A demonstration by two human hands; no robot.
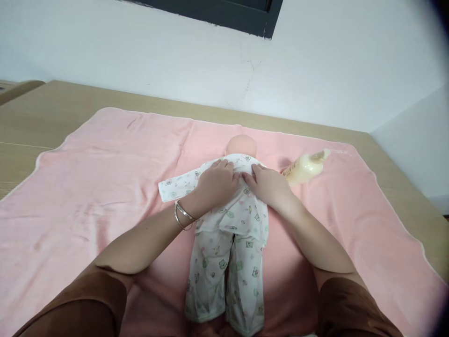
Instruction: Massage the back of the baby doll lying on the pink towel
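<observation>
A bald baby doll [241, 144] lies on a pink blanket, its head away from me and no face showing. It wears a white patterned baby shirt [242, 215] and matching trousers [207, 276]. On the shirt's upper left part rests my left hand [219, 181], its fingers bent over the cloth near the shoulder. My right hand [271, 185] grips the cloth at the opposite shoulder, thumb toward the middle. The two thumbs nearly meet. One sleeve [177, 186] stretches out to the left; the other is hidden by my right hand and forearm.
A baby bottle [305, 168] with cream-coloured contents lies on its side, right of the doll. The creased pink blanket [105, 187] covers much of the wooden table [70, 105]. Behind rises a white wall [175, 61] with a dark frame [242, 16].
</observation>
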